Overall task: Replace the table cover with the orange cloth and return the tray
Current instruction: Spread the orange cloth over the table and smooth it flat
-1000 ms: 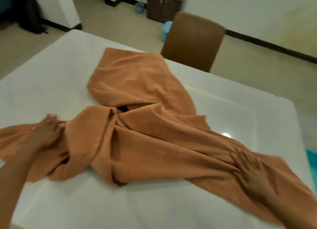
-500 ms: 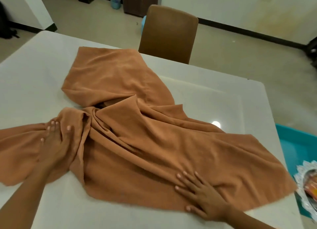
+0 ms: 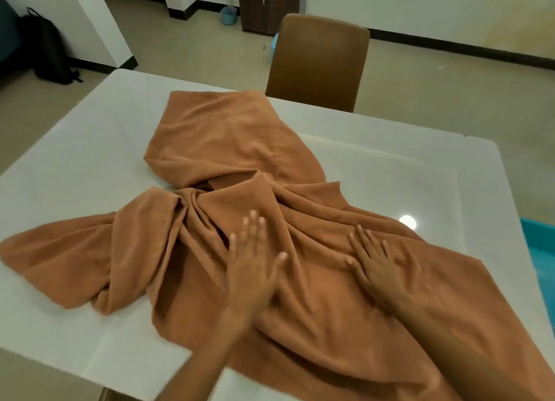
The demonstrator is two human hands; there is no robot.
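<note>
The big white square bench (image 3: 90, 148) carries a soft orange cloth (image 3: 228, 148), bunched and twisted in the middle, so it does not cover the top yet. The left hand (image 3: 255, 262) and right hand (image 3: 375, 262) lie flat and wide on it, probably to smooth the folds.

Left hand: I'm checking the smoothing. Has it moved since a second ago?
Yes. The left hand moved rightward from the bunched left side of the orange cloth toward its twisted middle.
</note>
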